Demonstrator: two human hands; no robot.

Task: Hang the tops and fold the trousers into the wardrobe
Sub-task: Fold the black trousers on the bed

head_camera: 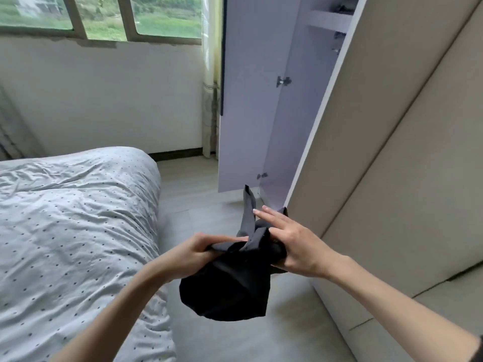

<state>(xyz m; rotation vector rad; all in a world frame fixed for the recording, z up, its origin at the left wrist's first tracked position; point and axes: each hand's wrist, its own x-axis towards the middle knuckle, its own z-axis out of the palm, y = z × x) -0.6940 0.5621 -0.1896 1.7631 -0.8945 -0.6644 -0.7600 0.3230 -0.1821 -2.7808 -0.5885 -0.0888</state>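
While both forearms reach out over the floor, a black garment (230, 280) hangs bunched in the air between the two hands, its bulk sagging below them and a narrow grey-black strip of it sticking up past the fingers. Whether it is a top or trousers cannot be told from the crumpled shape. The left hand (198, 253) grips a fold at the garment's upper edge, fingers curled round the cloth and thumb laid along it. The right hand (290, 246) holds the other side: its thumb and lower fingers clamp the dark cloth, while two fingers stretch straight out over the strip.

Just to the left stands a bed (73, 231) under a rumpled pale cover with small dark dots. Beneath the garment lies a pale grey floor (198, 186). To the right runs the wardrobe (392, 152), its near beige doors closed. Beyond the hands one wardrobe door (251, 100) stands open, showing its lilac inner face with two metal hinges, and shelves with something dark on them high up inside. Farther off, a white wall carries a window (104, 17) looking on greenery, with a pale curtain (209, 87) hanging beside the open door.
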